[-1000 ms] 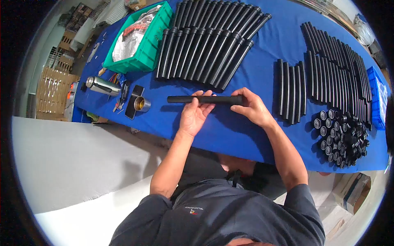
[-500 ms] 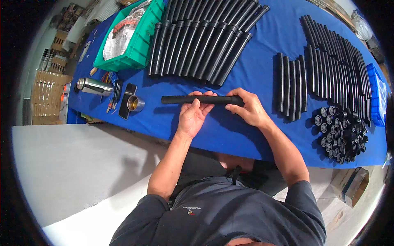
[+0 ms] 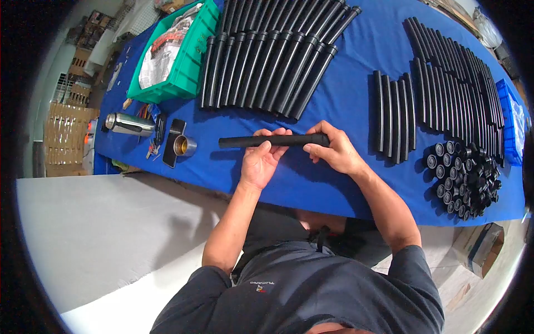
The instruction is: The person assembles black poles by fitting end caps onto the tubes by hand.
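Observation:
Held level above the blue tablecloth is a black tube (image 3: 236, 142). My left hand (image 3: 259, 164) supports its middle from below, thumb in front and fingers curled behind. At the tube's right end, my right hand (image 3: 337, 151) is closed around a wider part that looks like a cap, mostly hidden by the fingers. Beyond my hands lie two rows of black tubes with wider collared ends (image 3: 261, 72). To the right is a short row of plain black tubes (image 3: 396, 117), and near it a heap of black round caps (image 3: 464, 181).
More plain tubes (image 3: 459, 94) fill the far right, beside a blue bin (image 3: 509, 122). On the left stand a green crate (image 3: 183, 83) with newspaper, a steel flask (image 3: 129, 124), a phone (image 3: 173, 146) and a metal cup (image 3: 185, 146). A cardboard box (image 3: 479, 249) is on the floor.
Both hands keep their hold on the tube, which has turned slightly. The right fingers have shifted a little around its capped end. The view has tilted slightly.

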Available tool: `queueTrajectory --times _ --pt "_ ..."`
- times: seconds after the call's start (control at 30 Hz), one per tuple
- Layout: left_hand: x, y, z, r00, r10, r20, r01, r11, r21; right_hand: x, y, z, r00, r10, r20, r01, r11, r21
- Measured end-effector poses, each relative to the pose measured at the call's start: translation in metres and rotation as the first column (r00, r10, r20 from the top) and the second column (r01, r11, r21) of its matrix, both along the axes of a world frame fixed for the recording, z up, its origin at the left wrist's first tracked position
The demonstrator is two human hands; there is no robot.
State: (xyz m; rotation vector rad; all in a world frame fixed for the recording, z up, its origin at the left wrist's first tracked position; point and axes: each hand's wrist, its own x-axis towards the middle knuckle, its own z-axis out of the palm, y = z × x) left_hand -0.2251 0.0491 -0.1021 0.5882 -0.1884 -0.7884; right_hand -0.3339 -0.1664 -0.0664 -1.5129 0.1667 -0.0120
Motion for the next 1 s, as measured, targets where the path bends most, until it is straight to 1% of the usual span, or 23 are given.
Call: queueTrajectory --times 0.07,0.17,0.27,0.33,0.37,0.43,0.47,0.53,0.57,0.67,0.77,0.87,0.97,1.0 --pt "0.000 0.000 0.002 1.000 0.008 0.006 -0.008 1.000 0.028 0.001 0.001 -0.004 0.999 -0.015 0.047 0.017 0.999 -0.032" --pt "0.000 0.000 0.004 1.000 0.008 -0.001 -0.008 0.999 0.052 0.001 -0.002 -0.006 0.998 0.016 0.065 -0.012 0.999 -0.052" --pt "0.000 0.000 0.002 1.000 -0.014 -0.003 0.014 0.998 0.057 0.001 -0.008 -0.006 0.992 0.069 0.109 -0.045 0.978 -0.205" --pt "0.002 -0.001 0.002 0.999 -0.042 -0.003 0.042 0.997 0.062 0.002 -0.009 -0.010 0.971 0.060 0.232 0.032 0.927 -0.374" --pt "0.003 -0.001 0.001 0.999 -0.047 -0.004 0.047 0.998 0.035 0.002 -0.009 -0.011 0.954 0.063 0.292 0.080 0.889 -0.451" --pt "0.004 -0.001 -0.001 0.998 -0.057 -0.006 0.057 0.998 -0.019 0.001 -0.006 -0.008 0.974 0.030 0.223 0.046 0.944 -0.326" --pt "0.005 0.000 -0.002 0.998 -0.057 0.013 0.057 0.998 -0.016 0.001 -0.005 -0.006 0.982 0.019 0.186 0.030 0.965 -0.261" --pt "0.005 0.000 -0.002 0.997 -0.056 0.047 0.057 0.998 -0.010 0.001 -0.006 -0.001 0.999 0.019 0.028 -0.019 1.000 -0.012" --pt "0.005 0.000 -0.002 0.997 -0.059 0.041 0.060 0.998 -0.007 0.001 -0.007 0.001 0.998 0.033 -0.050 -0.027 0.993 0.116" --pt "0.004 0.001 -0.003 0.998 -0.068 0.017 0.068 0.998 -0.007 0.002 -0.007 -0.005 0.998 0.062 -0.006 -0.062 0.995 0.077" --pt "0.006 0.002 -0.003 0.997 -0.073 0.007 0.073 0.997 -0.021 0.000 -0.007 0.007 0.994 0.067 -0.081 -0.063 0.997 0.052" --pt "0.006 0.001 -0.003 0.997 -0.079 0.018 0.079 0.996 -0.026 0.002 -0.010 -0.002 0.992 0.116 -0.051 -0.111 0.990 0.090" --pt "0.004 0.000 -0.001 0.998 -0.056 0.027 0.057 0.998 -0.025 0.001 -0.007 -0.003 0.998 0.062 -0.029 -0.058 0.989 0.133" --pt "0.004 0.000 -0.002 0.998 -0.050 0.029 0.051 0.998 -0.025 0.001 -0.007 -0.004 0.997 0.070 -0.021 -0.067 0.992 0.108"
